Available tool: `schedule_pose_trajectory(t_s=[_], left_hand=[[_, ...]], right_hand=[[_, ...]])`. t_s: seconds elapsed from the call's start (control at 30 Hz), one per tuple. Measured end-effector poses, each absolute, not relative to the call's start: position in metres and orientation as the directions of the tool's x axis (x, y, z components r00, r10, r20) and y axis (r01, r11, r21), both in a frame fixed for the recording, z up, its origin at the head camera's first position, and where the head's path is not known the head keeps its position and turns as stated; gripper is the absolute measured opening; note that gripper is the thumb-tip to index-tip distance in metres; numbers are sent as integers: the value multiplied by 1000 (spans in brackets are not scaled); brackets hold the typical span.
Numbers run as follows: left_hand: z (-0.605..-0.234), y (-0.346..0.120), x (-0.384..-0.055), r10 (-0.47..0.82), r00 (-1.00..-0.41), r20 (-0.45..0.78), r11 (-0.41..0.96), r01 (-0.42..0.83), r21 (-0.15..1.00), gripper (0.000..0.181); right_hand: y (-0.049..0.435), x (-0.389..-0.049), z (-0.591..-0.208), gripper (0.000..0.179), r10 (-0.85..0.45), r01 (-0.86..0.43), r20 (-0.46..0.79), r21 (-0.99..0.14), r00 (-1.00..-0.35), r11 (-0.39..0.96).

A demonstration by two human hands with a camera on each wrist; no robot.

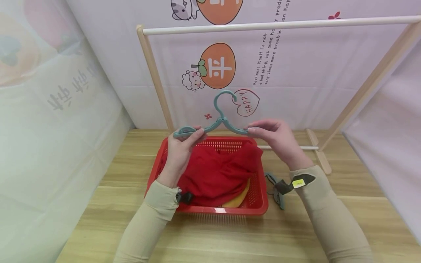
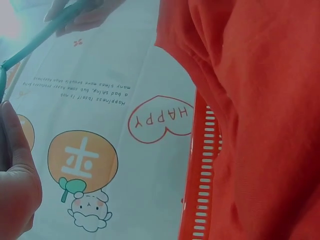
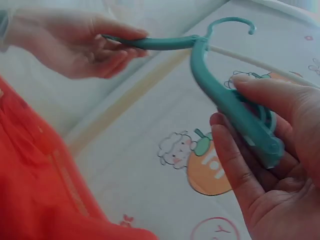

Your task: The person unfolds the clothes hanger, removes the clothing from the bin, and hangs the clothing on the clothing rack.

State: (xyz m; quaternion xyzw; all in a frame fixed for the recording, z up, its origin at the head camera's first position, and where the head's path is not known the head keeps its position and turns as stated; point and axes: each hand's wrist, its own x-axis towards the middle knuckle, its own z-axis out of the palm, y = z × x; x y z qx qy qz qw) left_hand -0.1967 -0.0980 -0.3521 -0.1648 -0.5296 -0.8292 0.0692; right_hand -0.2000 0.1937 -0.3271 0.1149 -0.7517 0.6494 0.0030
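Left hand (image 1: 182,151): fingers grasp teal hooked plastic hanger (image 1: 222,120)
Right hand (image 1: 278,140): fingers pinch it
Below fingers: red plastic basket (image 1: 243,211)

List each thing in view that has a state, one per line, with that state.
Hanger: held raised, hook up, arms spread.
Left grip: pinching the hanger's left side.
Right grip: pinching its right side.
Basket: upright, loaded.
Red cloth: crumpled inside the basket.
Yellow item: partly covered by the red cloth.
Second hanger: lying on the table, partly hidden.
Rack: standing upright.
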Motion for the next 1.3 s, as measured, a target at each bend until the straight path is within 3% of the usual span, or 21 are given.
schedule_pose_trajectory(t_s=[0.27, 0.5, 0.8, 1.03, 1.3], left_hand=[[-355, -101, -196, 64, -932, 357, -375, 309, 874, 31], [-355, -102, -195, 65, -928, 366, -360, 320, 876, 17], [-353, -103, -194, 68, -932, 357, -374, 308, 875, 13], [-348, -105, -193, 60, -929, 364, -389, 314, 866, 14], [-345, -108, -196, 27, -937, 349, -428, 305, 851, 19]], right_hand=[[205, -206, -303, 24, -269, -278, 168, -849, -948, 449], [207, -207, -292, 17, -383, -365, 166, -762, -909, 535], [207, -206, -293, 10, -388, -396, 203, -754, -899, 524], [216, -202, -297, 20, -259, -336, 236, -812, -937, 477], [227, -204, -310, 30, -151, -212, 176, -938, -973, 274]])
